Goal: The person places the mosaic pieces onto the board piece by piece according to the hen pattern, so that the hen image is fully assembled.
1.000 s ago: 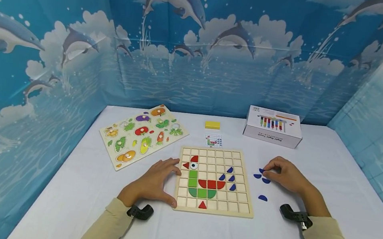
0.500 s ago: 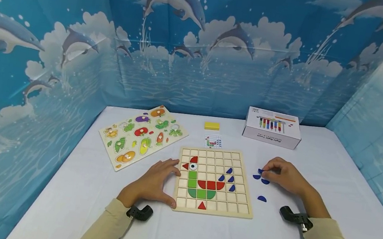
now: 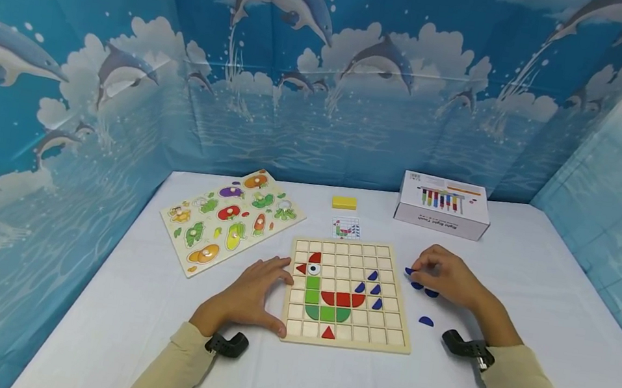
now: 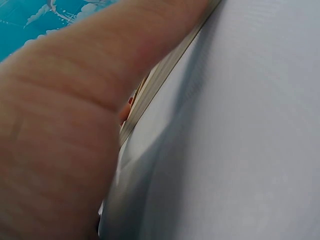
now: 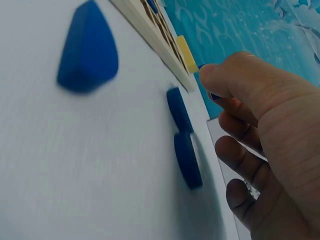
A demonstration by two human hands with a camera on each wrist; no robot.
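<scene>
A wooden grid board (image 3: 354, 337) bears red, green and blue pieces laid out as a bird. Along its left edge rests my left hand (image 3: 247, 294), thumb at the near corner and fingers spread further up; in the left wrist view the thumb lies against the board's side. My right hand (image 3: 447, 277) pinches a blue half-circle piece (image 3: 409, 270) between thumb and forefinger, just off the board's right side. The right wrist view shows the piece mostly covered by the thumb. Below that hand, two blue half-circles (image 5: 187, 160) lie on the table, and another blue half-circle (image 3: 426, 321) lies nearer.
Behind the board lie a small pattern card (image 3: 346, 227) and a yellow block (image 3: 344, 203). A vegetable puzzle board (image 3: 212, 230) is at the left. The white box (image 3: 444, 205) stands at the back right. A dolphin-print cloth (image 3: 297, 120) surrounds the table.
My right hand has moved a little left toward the board and carries a blue half-circle away from the loose pieces. The left hand has stayed in place.
</scene>
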